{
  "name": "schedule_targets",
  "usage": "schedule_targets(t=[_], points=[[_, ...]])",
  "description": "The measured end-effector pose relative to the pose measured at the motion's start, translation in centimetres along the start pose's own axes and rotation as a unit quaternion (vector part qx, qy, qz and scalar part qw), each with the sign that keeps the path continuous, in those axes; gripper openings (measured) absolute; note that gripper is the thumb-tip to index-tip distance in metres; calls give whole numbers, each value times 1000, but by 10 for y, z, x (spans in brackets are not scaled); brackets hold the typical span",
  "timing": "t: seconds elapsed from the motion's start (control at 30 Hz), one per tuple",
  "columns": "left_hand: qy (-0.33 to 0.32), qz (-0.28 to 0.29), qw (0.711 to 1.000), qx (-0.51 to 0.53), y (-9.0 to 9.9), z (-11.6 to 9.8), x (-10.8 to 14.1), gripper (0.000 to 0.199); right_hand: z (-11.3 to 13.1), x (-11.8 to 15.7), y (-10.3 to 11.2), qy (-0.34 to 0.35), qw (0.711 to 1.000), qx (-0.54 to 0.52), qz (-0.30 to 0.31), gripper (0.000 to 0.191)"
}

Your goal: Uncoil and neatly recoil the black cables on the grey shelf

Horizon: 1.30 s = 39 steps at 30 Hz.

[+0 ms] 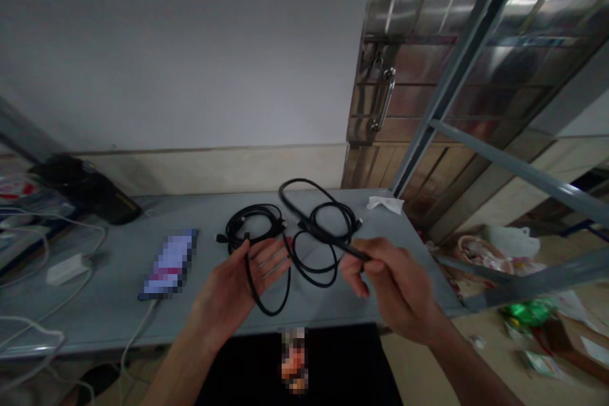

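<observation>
My left hand is palm up with its fingers stretched out. Near its thumb it holds one part of a black cable, which hangs in a loop across the palm. My right hand is closed around a thicker stretch of black cable, pinched between thumb and fingers; this stretch arcs up and left over the table. Behind my left hand lies a coiled black cable with connector ends. Another loosely looped black cable rests behind the held stretch. Where the cables cross, I cannot tell them fully apart.
A phone with a white lead lies left on the grey table. Beyond it are a black bottle, a white adapter and white cables. Crumpled white paper sits back right, near a metal frame post.
</observation>
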State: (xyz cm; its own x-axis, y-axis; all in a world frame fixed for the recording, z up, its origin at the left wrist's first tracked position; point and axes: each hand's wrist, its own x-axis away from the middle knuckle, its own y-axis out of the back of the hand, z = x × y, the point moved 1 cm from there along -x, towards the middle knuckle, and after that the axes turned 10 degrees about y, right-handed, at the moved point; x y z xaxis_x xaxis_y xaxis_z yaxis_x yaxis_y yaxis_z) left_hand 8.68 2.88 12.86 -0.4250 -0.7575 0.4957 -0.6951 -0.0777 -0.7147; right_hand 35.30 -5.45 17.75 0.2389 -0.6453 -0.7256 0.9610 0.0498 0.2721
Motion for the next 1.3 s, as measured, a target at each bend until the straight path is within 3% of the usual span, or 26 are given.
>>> schedule_targets(t=[0.13, 0.33, 0.53, 0.63, 0.8, 0.83, 0.93, 1.0, 1.07, 1.17, 1.23, 1.3], points=[[30, 1, 999, 26, -9, 5, -4, 42, -8, 3, -16, -32, 989, 11, 147, 19], [71, 3, 992, 106, -12, 6, -4, 47, -15, 13, -19, -33, 959, 140, 243, 27], [64, 41, 990, 121, -30, 7, 6, 43, -31, 25, -20, 1, 937, 270, 220, 26], [34, 82, 988, 123, -38, 5, 5, 37, -38, 25, -33, 37, 936, 269, 223, 21], [3, 98, 986, 135, -41, -8, -1, 35, -56, 20, -66, 46, 947, 238, 210, 8], [3, 107, 984, 140, -40, -11, -2, 36, -61, 17, -72, 49, 947, 239, 208, 10], [6, 136, 981, 135, -31, -23, -4, 37, -78, 7, -86, 69, 941, 255, 211, 39], [-2, 142, 985, 101, -21, -33, -6, 38, -90, -2, -93, 112, 926, 275, 233, 44], [-19, 121, 992, 30, -7, -44, -11, 39, -103, -12, -98, 166, 901, 303, 262, 33], [-79, 38, 988, -131, 17, -60, -30, 25, -129, -25, -104, 215, 863, 356, 287, 31], [-169, -38, 954, -246, 37, -69, -49, 22, -151, -33, -110, 220, 851, 376, 292, 34], [-275, -131, 880, -364, 57, -75, -68, 30, -176, -38, -118, 218, 852, 374, 294, 37]])
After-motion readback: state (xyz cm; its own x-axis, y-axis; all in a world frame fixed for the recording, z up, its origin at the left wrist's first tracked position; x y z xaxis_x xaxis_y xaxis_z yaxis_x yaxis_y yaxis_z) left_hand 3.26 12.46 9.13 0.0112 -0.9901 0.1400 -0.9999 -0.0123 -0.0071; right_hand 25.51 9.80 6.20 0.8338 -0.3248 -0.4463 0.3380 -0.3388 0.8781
